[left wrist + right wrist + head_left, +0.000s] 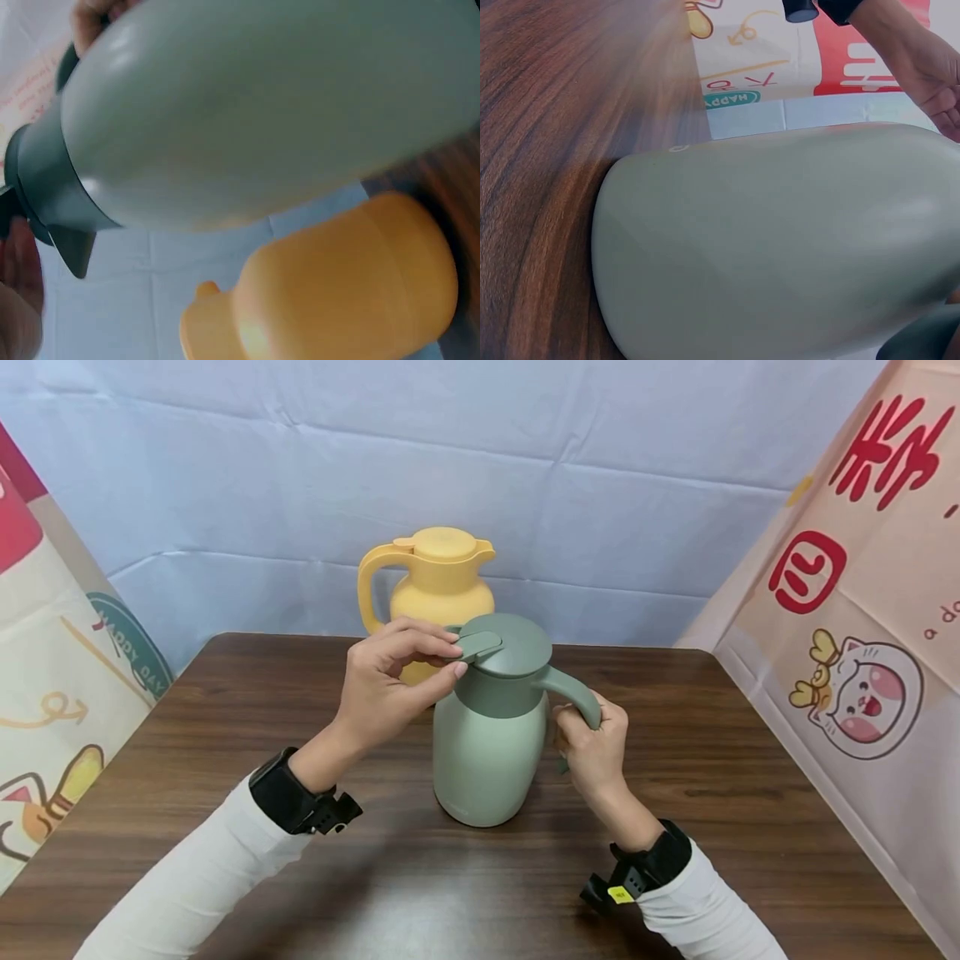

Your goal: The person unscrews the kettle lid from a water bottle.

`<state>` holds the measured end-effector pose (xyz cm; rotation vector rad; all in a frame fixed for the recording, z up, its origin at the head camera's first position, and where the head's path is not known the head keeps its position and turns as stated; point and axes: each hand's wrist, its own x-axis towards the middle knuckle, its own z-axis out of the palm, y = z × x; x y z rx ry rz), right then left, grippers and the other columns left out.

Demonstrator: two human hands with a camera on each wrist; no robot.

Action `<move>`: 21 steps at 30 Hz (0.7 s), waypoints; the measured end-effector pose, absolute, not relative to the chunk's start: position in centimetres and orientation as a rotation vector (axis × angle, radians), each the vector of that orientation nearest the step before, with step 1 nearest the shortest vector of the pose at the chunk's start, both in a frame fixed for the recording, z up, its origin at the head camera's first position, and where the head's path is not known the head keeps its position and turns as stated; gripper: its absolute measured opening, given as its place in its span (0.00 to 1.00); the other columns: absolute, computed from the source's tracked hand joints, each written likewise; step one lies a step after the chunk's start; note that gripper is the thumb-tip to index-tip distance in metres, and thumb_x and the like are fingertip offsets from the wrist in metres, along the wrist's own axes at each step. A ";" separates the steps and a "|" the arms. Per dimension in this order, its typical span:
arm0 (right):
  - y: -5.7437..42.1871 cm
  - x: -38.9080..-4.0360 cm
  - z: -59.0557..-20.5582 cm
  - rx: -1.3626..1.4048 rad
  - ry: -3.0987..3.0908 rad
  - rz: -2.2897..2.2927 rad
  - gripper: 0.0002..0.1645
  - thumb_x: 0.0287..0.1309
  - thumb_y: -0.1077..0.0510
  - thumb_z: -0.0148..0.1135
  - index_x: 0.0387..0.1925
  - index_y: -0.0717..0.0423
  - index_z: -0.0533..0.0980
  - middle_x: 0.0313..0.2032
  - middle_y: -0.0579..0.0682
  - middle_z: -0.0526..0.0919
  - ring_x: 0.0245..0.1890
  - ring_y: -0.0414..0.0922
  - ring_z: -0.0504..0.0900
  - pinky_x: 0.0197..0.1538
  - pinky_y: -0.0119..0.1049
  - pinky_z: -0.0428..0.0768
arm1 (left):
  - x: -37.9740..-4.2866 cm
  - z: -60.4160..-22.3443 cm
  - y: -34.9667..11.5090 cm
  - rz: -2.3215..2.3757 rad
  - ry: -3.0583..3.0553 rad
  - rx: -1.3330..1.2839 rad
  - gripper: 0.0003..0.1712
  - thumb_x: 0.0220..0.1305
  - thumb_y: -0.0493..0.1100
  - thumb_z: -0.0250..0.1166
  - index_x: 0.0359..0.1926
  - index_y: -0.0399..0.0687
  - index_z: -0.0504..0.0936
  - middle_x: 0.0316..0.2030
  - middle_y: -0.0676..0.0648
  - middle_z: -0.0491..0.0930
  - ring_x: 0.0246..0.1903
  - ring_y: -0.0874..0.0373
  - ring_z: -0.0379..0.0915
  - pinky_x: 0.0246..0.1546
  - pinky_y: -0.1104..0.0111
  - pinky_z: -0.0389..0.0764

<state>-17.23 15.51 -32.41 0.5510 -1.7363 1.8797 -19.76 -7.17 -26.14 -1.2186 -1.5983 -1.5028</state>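
A pale green thermos jug [487,760] stands upright on the wooden table, its darker green lid [521,639] on top. With thumb and fingertips, my left hand [390,668] pinches the flat flap [480,645] at the lid's left side, above the spout. My right hand [600,747] grips the curved handle [573,687] on the jug's right, fingers curled round its lower part. In the left wrist view the green spout [73,251] shows beside my left fingers. The jug's base [604,247] rests on the tabletop in the right wrist view.
Close behind the green jug stands a yellow jug [442,597], partly hidden, its handle to the left. The dark wood table [720,810] ends at a pale blue cloth backdrop [300,485]. Printed cloths hang at the left [67,635] and right [885,610].
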 end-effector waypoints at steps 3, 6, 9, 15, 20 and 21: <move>15.5 -17.2 -32.4 0.552 -1.730 1.881 0.23 0.53 0.75 0.47 0.11 0.59 0.52 0.05 0.47 0.54 0.04 0.41 0.50 0.11 0.37 0.51 | -19.4 -26.3 -6.8 -1.542 -1.588 -1.156 0.08 0.43 0.22 0.68 0.29 0.28 0.82 0.33 0.39 0.78 0.37 0.51 0.76 0.35 0.63 0.79; 15.4 -17.3 -32.4 0.548 -1.730 1.879 0.23 0.53 0.75 0.47 0.11 0.59 0.52 0.05 0.47 0.53 0.04 0.41 0.50 0.10 0.37 0.51 | -19.1 -26.4 -6.4 -1.552 -1.576 -1.106 0.08 0.42 0.22 0.68 0.29 0.28 0.82 0.31 0.40 0.77 0.36 0.51 0.76 0.35 0.64 0.79; 15.5 -17.3 -32.4 0.540 -1.736 1.872 0.22 0.53 0.75 0.47 0.11 0.59 0.52 0.05 0.47 0.54 0.04 0.41 0.50 0.10 0.37 0.51 | -18.9 -26.5 -6.0 -1.528 -1.568 -1.063 0.08 0.42 0.23 0.69 0.28 0.29 0.83 0.30 0.41 0.77 0.35 0.52 0.75 0.34 0.65 0.79; 15.5 -17.3 -32.5 0.537 -1.749 1.845 0.22 0.53 0.75 0.47 0.11 0.59 0.53 0.05 0.47 0.53 0.04 0.41 0.50 0.10 0.37 0.51 | -18.8 -26.2 -5.3 -1.291 -1.579 -0.977 0.08 0.40 0.31 0.74 0.22 0.36 0.81 0.26 0.44 0.76 0.33 0.54 0.75 0.33 0.68 0.76; 15.6 -17.3 -32.4 0.553 -1.744 1.850 0.22 0.53 0.75 0.47 0.11 0.59 0.53 0.05 0.47 0.53 0.05 0.41 0.49 0.11 0.37 0.50 | -18.6 -26.1 -4.8 -1.161 -1.544 -0.945 0.12 0.37 0.33 0.77 0.20 0.39 0.79 0.24 0.45 0.73 0.30 0.53 0.76 0.36 0.68 0.76; 15.6 -17.3 -32.4 0.554 -1.743 1.851 0.22 0.53 0.75 0.47 0.11 0.59 0.52 0.05 0.47 0.53 0.05 0.41 0.49 0.11 0.37 0.50 | -18.6 -26.2 -4.6 -1.154 -1.532 -0.945 0.12 0.37 0.32 0.77 0.20 0.39 0.79 0.24 0.45 0.73 0.29 0.52 0.75 0.36 0.67 0.76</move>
